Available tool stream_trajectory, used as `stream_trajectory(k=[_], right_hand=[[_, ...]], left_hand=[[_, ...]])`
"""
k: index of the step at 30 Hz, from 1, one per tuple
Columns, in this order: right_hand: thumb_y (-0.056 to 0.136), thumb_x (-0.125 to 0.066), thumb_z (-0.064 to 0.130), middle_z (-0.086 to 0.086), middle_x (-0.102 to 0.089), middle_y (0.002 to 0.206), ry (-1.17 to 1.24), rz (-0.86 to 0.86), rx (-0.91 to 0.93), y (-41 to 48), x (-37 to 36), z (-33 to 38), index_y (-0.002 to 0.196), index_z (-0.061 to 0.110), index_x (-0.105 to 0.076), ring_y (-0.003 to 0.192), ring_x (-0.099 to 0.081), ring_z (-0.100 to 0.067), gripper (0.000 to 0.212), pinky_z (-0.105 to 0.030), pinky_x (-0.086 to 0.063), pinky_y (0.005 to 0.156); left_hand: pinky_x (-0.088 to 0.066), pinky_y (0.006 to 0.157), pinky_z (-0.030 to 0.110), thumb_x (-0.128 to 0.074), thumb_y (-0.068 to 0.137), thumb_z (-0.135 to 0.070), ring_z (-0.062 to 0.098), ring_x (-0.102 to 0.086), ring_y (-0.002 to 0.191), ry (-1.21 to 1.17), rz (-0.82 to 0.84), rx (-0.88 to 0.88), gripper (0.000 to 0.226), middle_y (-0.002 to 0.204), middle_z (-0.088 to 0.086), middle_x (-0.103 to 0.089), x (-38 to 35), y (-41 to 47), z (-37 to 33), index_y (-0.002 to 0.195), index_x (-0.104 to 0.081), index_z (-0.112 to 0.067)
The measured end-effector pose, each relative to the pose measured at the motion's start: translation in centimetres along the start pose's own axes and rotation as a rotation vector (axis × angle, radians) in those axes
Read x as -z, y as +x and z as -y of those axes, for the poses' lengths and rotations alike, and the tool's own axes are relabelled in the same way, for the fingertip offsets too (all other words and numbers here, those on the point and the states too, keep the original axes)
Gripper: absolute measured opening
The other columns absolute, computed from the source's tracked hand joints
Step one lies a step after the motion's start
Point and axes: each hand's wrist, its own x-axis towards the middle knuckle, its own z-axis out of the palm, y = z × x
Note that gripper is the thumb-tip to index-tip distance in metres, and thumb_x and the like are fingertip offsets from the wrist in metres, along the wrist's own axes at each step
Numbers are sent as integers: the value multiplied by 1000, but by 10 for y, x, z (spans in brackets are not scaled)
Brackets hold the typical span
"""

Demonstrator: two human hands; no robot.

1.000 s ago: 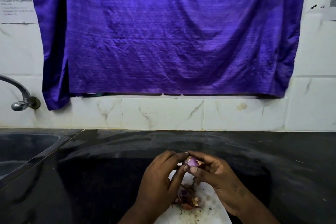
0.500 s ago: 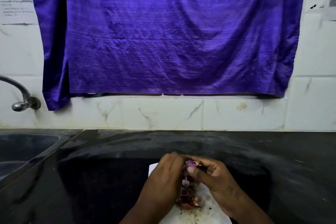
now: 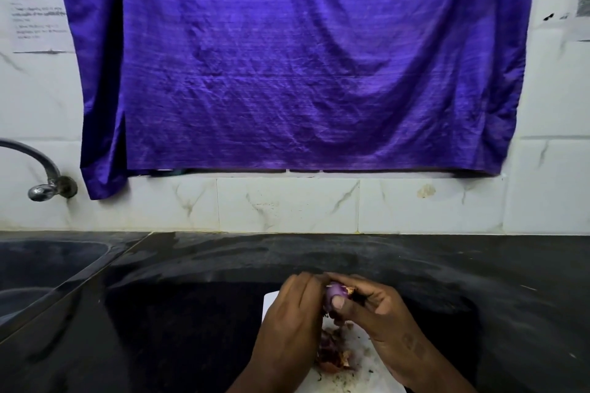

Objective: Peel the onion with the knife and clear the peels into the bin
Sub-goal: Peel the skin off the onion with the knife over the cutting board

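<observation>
Both hands meet above the white board [image 3: 271, 303]: left hand [image 3: 292, 322] and right hand [image 3: 380, 316] clasp the purple onion [image 3: 335, 292]; peels [image 3: 332, 356] lie heaped beneath.

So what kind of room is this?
Most likely a kitchen. There is a dark stone counter with a sink set in it, a tap on the tiled wall, and hands peeling an onion over a white board.
</observation>
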Motion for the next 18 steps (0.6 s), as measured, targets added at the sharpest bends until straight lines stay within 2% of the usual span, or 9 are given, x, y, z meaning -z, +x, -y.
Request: stream_trajectory(k=[3, 6, 9, 12, 16, 18], right_hand=[[70, -85, 22, -11, -75, 118, -12, -6, 12, 0, 0, -2, 116, 16, -77, 108, -72, -26, 47, -30, -59, 82], [77, -85, 12, -11, -74, 122, 0, -5, 6, -1, -1, -1, 122, 15, -74, 113, -71, -26, 46, -32, -59, 90], [78, -85, 13, -10, -74, 124, 9, 21, 5, -1, 0, -1, 125, 16, -72, 115, -70, -25, 49, -34, -58, 94], [80, -80, 1, -9, -74, 124, 18, 55, 0, -2, 2, 1, 130, 13, -67, 116, -70, -26, 53, -37, -58, 97], [76, -81, 6, -14, -75, 119, 29, 52, -3, -2, 1, 2, 124, 14, -68, 110, -71, -29, 50, -37, -60, 91], [75, -84, 9, -16, -75, 115, 23, 41, 1, -2, 1, 1, 116, 13, -71, 106, -72, -30, 44, -33, -59, 84]], left_hand=[[-49, 78, 24, -46, 96, -21, -1, -58, 92, -105, -61, 112, 24, 101, -20, -60, 0, 1, -3, 113, -59, -33], [-52, 83, 20, -43, 94, -18, -4, -63, 100, -242, -91, 150, 36, 108, -24, -66, 4, 0, -5, 119, -61, -37], [-52, 87, 22, -43, 102, -26, 2, -67, 105, -319, -89, 156, 30, 113, -23, -67, 5, 0, -6, 123, -62, -35], [-54, 87, 29, -42, 107, -41, 9, -69, 107, -369, -55, 169, 27, 112, -19, -70, 5, 2, -6, 123, -63, -35], [-55, 75, 40, -42, 109, -34, 18, -69, 91, -428, -58, 164, 23, 97, -9, -70, 4, 3, -3, 108, -64, -29], [-54, 71, 39, -43, 108, -32, 16, -66, 85, -413, -64, 168, 21, 91, -11, -67, 3, 2, -1, 101, -63, -28]])
